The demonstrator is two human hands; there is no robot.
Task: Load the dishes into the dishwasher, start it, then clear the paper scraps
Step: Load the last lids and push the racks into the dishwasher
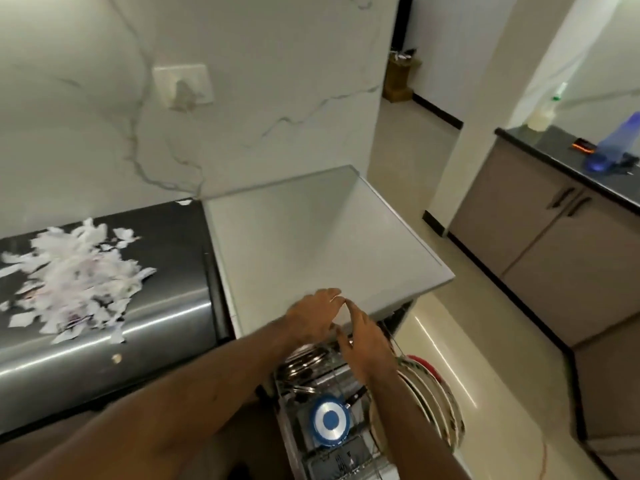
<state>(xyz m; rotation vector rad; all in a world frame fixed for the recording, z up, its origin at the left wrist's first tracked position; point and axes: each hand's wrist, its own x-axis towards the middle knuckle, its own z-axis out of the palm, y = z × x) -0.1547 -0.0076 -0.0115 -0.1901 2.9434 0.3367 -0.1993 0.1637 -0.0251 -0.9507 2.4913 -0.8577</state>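
Note:
The grey dishwasher (311,237) stands open, its rack (332,441) pulled out below me. The rack holds steel plates (304,362), a small blue pan (330,419) bottom up, and white plates (433,403) on edge at the right. My left hand (313,315) hovers at the front edge of the dishwasher top with relaxed fingers. Right beside it, my right hand (363,344) reaches over the rack with straight fingers and holds nothing. A heap of torn paper scraps (76,275) lies on the dark counter (156,341) at the left.
A marbled wall with a socket plate (183,83) rises behind the counter. To the right, a cabinet with a black top (561,147) carries a blue bottle (620,140). Shiny floor tiles (467,341) run between it and the dishwasher.

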